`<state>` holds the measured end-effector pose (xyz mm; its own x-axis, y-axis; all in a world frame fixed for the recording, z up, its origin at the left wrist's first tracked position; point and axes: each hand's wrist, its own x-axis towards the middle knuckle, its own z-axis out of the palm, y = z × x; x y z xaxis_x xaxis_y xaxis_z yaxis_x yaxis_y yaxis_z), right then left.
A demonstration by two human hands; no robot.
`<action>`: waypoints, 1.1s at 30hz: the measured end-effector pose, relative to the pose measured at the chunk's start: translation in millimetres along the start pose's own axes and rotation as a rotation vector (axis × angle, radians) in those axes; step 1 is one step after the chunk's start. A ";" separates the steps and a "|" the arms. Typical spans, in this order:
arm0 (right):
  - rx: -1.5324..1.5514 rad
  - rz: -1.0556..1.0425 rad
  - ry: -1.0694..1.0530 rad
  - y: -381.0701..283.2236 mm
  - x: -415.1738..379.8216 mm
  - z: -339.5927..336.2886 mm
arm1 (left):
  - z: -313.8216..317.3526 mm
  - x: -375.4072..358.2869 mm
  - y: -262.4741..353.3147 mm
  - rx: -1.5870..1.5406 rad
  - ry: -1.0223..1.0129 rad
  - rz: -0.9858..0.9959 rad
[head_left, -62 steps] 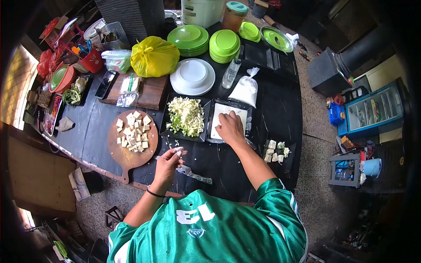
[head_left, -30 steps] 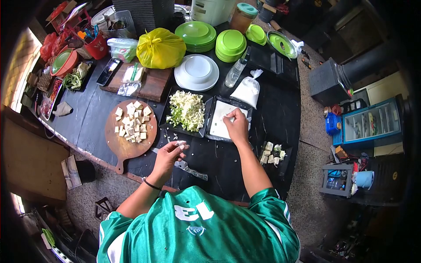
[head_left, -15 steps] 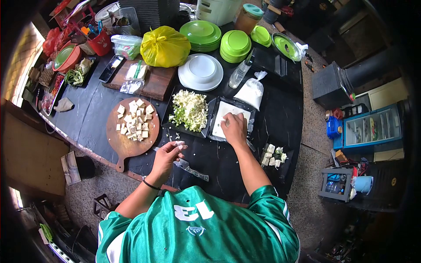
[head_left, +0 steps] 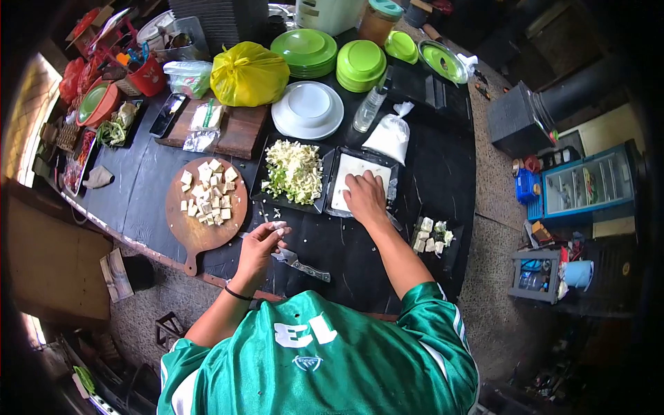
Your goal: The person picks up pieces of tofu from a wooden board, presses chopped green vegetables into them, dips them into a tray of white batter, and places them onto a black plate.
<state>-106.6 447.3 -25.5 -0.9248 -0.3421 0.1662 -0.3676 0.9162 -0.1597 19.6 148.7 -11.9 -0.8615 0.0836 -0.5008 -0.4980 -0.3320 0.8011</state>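
Note:
My left hand (head_left: 261, 243) is closed, thumb and fingers pinching a small whitish tofu piece (head_left: 279, 226). Beneath it lies a knife (head_left: 301, 266) with a patterned handle. My right hand (head_left: 366, 198) is palm down over a black square tray of white batter (head_left: 357, 164), its fingers apart and fingertips touching the batter. Left of that tray, a dark tray holds chopped cabbage and greens (head_left: 293, 173). Tofu cubes (head_left: 207, 190) are heaped on a round wooden board (head_left: 181, 220). More tofu pieces (head_left: 425, 237), with some greens, sit in a dark dish on the right.
Behind the trays stand white plates (head_left: 308, 124), green plates (head_left: 303, 59), a yellow bag (head_left: 249, 75), a clear bottle (head_left: 371, 111) and a bag of white powder (head_left: 391, 135). A thick wooden block (head_left: 238, 135) holds a packet. The table's curved edge runs along the near left.
My right hand's fingers have shifted slightly over the batter and look more stretched out. My left hand keeps its pinch almost in place. The view has shifted a little.

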 end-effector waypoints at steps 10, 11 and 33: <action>0.160 0.093 0.236 -0.6 -8.5 -2.4 | -3.4 1.9 -8.8 -0.055 -0.053 0.034; 0.196 0.138 0.241 -0.6 -10.3 -6.5 | -3.4 4.1 -9.8 -0.044 -0.070 0.030; 0.760 0.713 0.030 79.1 -51.1 -84.2 | 14.6 -11.2 -11.1 -0.017 -0.113 0.008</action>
<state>-80.2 554.9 35.3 -0.9525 0.2417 -0.1851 0.2891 0.5272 -0.7991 33.4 165.1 -10.4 -0.8718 0.1858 -0.4533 -0.4898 -0.3489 0.7990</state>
